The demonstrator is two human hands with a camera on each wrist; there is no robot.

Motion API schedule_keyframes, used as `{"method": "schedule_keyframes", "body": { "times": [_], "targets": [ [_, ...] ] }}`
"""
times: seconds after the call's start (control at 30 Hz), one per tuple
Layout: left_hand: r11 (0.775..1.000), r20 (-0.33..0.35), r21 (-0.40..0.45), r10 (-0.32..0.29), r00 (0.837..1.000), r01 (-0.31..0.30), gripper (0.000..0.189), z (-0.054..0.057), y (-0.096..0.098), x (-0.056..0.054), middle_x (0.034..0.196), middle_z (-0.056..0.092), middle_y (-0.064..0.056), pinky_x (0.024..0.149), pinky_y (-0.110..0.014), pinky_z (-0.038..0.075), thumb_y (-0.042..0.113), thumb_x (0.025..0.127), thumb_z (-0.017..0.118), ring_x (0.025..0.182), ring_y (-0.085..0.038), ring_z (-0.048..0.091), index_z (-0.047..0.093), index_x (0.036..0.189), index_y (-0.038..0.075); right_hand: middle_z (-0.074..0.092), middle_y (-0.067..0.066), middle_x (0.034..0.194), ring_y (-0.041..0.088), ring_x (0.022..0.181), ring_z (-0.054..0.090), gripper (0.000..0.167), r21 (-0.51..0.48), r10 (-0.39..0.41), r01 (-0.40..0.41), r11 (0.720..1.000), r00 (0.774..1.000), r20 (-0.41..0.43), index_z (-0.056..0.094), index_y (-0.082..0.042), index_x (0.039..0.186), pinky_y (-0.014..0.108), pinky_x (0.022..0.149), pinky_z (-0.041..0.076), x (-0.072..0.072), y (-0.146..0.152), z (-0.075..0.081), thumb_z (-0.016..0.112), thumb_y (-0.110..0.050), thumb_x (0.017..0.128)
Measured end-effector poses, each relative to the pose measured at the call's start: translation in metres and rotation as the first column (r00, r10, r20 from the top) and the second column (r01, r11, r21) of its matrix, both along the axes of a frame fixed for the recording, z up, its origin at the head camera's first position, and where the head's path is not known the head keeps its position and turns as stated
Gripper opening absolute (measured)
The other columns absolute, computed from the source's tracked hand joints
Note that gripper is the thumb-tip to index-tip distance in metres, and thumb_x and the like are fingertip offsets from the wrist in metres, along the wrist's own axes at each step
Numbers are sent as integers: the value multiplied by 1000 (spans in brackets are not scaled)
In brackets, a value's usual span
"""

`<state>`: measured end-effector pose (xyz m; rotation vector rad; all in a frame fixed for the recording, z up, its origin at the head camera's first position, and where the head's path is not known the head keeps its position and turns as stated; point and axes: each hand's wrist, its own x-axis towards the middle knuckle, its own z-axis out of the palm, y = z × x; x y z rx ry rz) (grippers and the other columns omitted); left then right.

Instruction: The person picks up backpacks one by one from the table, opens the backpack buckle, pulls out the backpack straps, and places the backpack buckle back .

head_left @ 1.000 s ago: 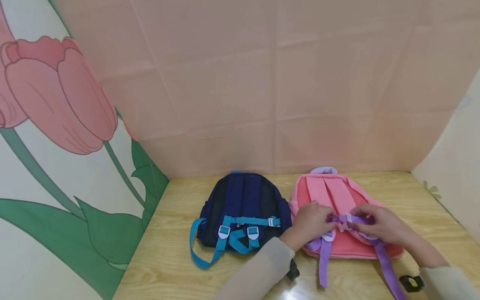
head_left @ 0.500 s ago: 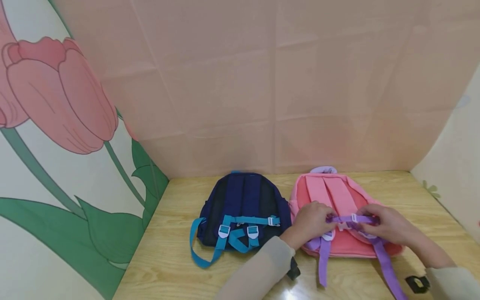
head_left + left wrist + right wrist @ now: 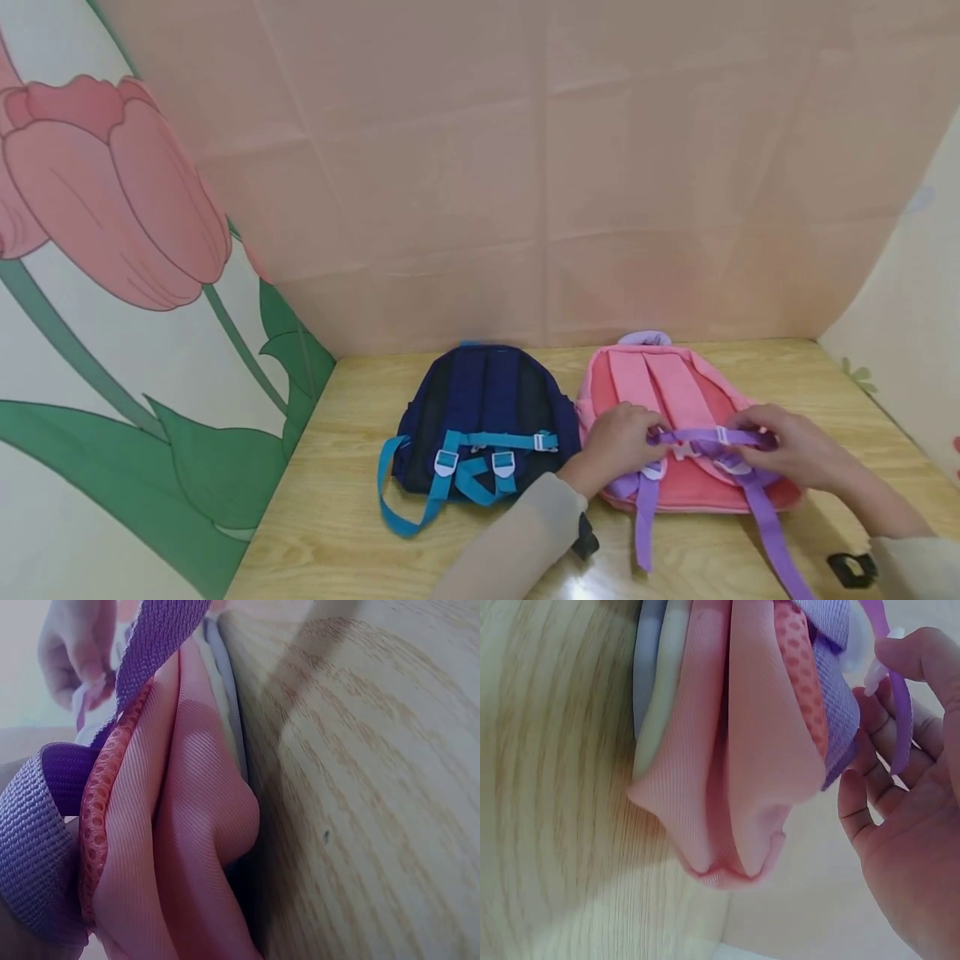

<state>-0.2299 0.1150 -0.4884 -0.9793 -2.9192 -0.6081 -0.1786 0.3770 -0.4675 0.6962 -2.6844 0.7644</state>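
Observation:
A pink backpack (image 3: 615, 367) lies on the table, back side up, with purple straps. Across its lower back runs a short purple chest strap (image 3: 682, 437) carrying a white slider (image 3: 722, 435). My left hand (image 3: 621, 437) pinches the left end of this strap. At the other end, my right hand (image 3: 791, 450) pinches it just right of the slider. The right wrist view shows thumb and fingers about the purple strap (image 3: 902, 727) and a white plastic piece (image 3: 883, 664). Two loose purple tails (image 3: 647, 525) hang toward the table's front.
To the left lies a dark blue backpack (image 3: 483, 379) with turquoise straps (image 3: 405, 523), nearly touching the pink one. Black objects (image 3: 852, 571) sit near both wrists. A draped cloth (image 3: 450, 208) closes off the back, and a tulip-printed wall (image 3: 112, 192) stands at left.
My right hand has moved to the right, and the white slider has shifted right with it. More of the chest strap now shows between the hands. The left hand has hardly moved.

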Motion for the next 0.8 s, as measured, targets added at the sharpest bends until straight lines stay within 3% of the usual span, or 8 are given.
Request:
{"method": "schedule_keyframes", "body": {
  "times": [0.2,0.63,0.8],
  "targets": [
    [1000,16,15,-2,1000,2,21,2,0,1,92,64,26,76,-12,41,42,88,78,85,7,50,75,109,39,62,-17,86,-3,74,48,32,-14,-8,9,1000,1000,27,71,-17,98,23,59,42,1,8,-1,88,-7,74],
    [1000,40,-14,12,999,-12,22,7,4,2,88,62,27,74,-14,40,42,88,79,80,6,49,74,109,44,63,-16,87,-3,76,54,43,-63,85,-89,994,994,-67,70,-14,101,14,63,42,-2,32,-6,83,10,68],
    [1000,24,-25,5,1000,-4,22,6,6,2,85,61,27,73,-15,39,43,88,79,80,5,48,75,110,45,65,-15,89,-4,79,55,41,-57,88,-90,994,995,-47,71,-14,103,14,65,45,-2,41,-8,82,10,71]
  ]
}}
